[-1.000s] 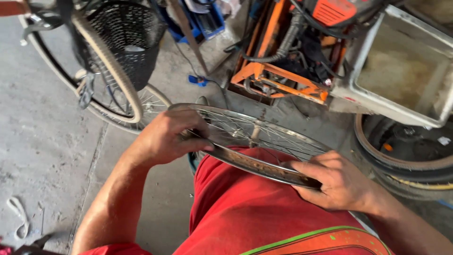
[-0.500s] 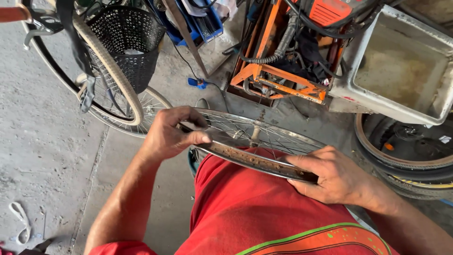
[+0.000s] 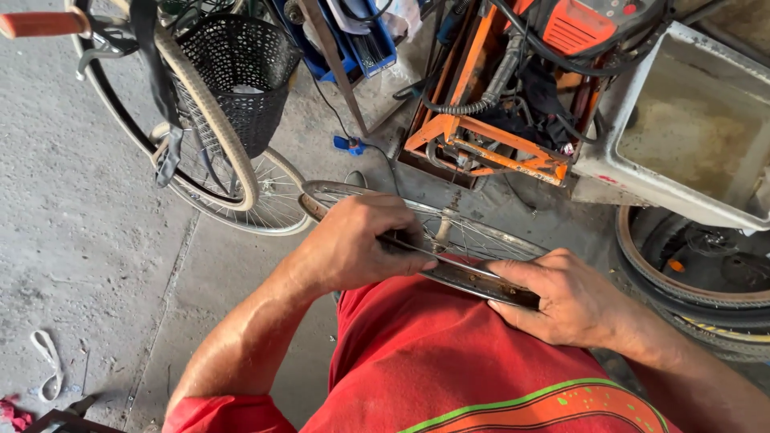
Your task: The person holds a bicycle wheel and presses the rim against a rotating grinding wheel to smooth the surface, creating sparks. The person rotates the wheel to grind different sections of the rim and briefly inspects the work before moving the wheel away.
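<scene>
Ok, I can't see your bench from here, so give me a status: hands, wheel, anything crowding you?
Left hand and right hand both gripping bare wheel rim across lap. Parked bicycle close on left; orange frame ahead.

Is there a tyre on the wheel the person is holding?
No, the bare wheel rim under the left hand and right hand shows only metal and spokes.

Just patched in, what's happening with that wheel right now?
A person in a red shirt holds a bare silver spoked bicycle wheel rim flat across the lap. The left hand presses a thin metal tool against the rim's near edge, and the right hand grips that edge further along. A bicycle with a black mesh basket stands on the concrete floor, beside an orange metal frame.
</scene>
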